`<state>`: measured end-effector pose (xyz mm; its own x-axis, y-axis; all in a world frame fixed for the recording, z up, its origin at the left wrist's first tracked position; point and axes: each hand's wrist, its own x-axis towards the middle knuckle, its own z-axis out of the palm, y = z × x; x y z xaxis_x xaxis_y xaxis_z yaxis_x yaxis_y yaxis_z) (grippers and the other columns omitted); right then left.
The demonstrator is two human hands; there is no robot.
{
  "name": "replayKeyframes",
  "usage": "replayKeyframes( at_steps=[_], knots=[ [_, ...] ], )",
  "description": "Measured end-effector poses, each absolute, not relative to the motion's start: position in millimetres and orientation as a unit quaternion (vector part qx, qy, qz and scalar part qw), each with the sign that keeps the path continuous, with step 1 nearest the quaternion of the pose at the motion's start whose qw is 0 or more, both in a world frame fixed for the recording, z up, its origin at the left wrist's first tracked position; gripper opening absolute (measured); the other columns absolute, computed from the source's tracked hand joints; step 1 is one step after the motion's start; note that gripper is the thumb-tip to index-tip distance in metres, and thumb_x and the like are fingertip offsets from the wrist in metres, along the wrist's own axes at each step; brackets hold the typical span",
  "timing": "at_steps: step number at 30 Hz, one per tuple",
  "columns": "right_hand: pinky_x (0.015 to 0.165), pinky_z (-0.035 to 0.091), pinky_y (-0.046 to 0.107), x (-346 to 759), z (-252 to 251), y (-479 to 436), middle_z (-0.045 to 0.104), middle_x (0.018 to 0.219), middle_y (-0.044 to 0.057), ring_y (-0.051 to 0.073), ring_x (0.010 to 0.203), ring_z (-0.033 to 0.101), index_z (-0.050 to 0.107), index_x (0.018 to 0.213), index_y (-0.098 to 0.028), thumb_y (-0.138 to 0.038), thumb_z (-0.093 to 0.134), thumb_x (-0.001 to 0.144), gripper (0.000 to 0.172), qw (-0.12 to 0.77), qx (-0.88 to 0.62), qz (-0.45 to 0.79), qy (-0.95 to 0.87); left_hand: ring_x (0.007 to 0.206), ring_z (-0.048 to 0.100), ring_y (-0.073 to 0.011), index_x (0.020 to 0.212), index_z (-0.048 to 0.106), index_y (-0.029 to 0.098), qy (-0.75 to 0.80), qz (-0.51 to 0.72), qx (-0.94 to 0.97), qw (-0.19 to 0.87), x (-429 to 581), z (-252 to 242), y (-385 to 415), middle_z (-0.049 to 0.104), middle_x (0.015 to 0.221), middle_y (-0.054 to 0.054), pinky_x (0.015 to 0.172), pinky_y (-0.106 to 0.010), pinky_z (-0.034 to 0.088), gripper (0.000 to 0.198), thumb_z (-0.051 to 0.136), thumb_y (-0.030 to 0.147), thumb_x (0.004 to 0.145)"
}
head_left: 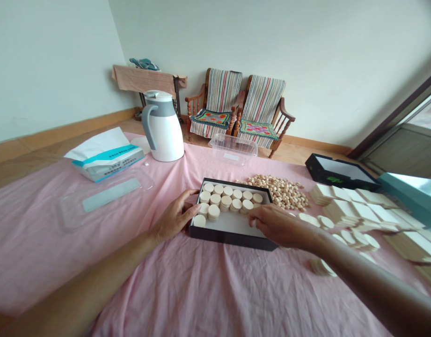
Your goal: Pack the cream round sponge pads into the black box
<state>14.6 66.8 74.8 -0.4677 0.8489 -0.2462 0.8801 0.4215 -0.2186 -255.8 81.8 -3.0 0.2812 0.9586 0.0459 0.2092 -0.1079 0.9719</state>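
Note:
A black box point(232, 241) with a white inside stands on the pink cloth, holding stacks of round wooden discs point(225, 202) in rows at its back and left. My left hand point(176, 213) is at the box's left side, thumb on the rim and fingers apart, gripping the box edge. Over the box's right end is my right hand point(271, 223), its fingers curled together beside the discs; whatever they may hold is hidden. Behind the right corner of the box lies a heap of small wooden pieces point(285, 192).
Loose discs point(355, 238) and stacked wooden squares point(355, 210) lie at right, near a black lid point(341, 171). A white jug point(166, 135), a tissue pack point(108, 157), a clear lid point(110, 195) and a clear tray point(234, 149) stand or lie further back and left.

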Motion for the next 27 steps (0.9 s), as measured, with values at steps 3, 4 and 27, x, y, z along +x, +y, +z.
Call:
replayKeyframes(
  at_steps=[3, 4, 27],
  knots=[
    [0.066, 0.036, 0.024, 10.4, 78.6, 68.5, 0.066, 0.081, 0.009, 0.017, 0.077, 0.058, 0.065, 0.082, -0.014, -0.005, 0.045, 0.074, 0.024, 0.103, 0.500, -0.173, 0.842, 0.061, 0.062, -0.0183, 0.128, 0.040, 0.016, 0.457, 0.383, 0.643, 0.481, -256.1, -3.9, 82.1, 0.058, 0.062, 0.002, 0.048, -0.022, 0.043, 0.053, 0.052, 0.043, 0.085],
    [0.067, 0.037, 0.024, 9.7, 79.3, 68.6, 0.066, 0.083, 0.009, 0.017, 0.078, 0.058, 0.065, 0.083, -0.014, -0.003, 0.045, 0.073, 0.024, 0.118, 0.493, -0.174, 0.844, 0.061, 0.061, -0.0181, 0.128, 0.040, 0.016, 0.457, 0.384, 0.643, 0.479, -256.1, -4.0, 82.0, 0.059, 0.062, 0.002, 0.048, -0.022, 0.043, 0.053, 0.052, 0.043, 0.084],
    [0.060, 0.035, 0.022, 18.5, 87.1, 59.3, 0.063, 0.075, 0.004, 0.013, 0.067, 0.055, 0.059, 0.083, -0.018, 0.000, 0.040, 0.073, 0.029, 0.065, 0.503, -0.172, 0.844, 0.056, 0.061, -0.0175, 0.129, 0.042, 0.015, 0.460, 0.395, 0.625, 0.491, -254.5, -0.5, 80.2, 0.062, 0.063, 0.001, 0.046, -0.022, 0.042, 0.056, 0.055, 0.043, 0.082]
  ],
)
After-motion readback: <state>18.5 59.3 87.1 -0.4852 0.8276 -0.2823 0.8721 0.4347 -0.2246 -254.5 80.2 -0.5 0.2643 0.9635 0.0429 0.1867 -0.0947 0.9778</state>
